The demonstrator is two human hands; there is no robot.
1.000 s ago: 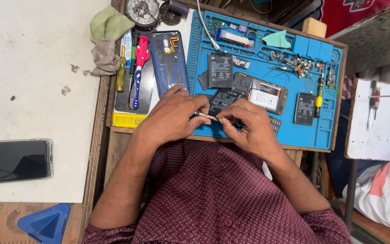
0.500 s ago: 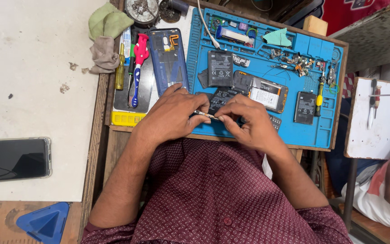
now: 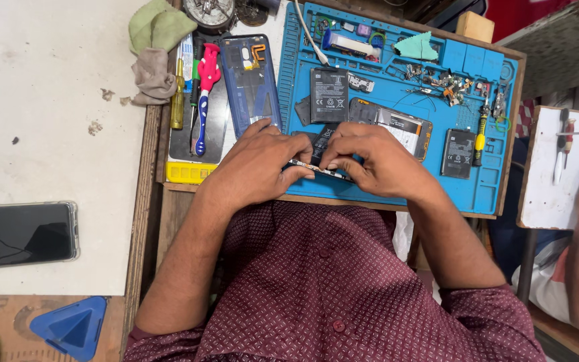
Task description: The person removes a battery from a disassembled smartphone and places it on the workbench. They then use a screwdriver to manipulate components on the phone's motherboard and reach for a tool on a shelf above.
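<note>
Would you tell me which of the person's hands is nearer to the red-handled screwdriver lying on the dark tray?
The left hand. It sits just right of the red-handled screwdriver, beside the blue phone back cover. The right hand is farther off, over the blue work mat.

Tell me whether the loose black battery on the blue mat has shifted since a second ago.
No. The black battery lies at the same spot on the blue mat, just left of the opened phone, as before.
</note>
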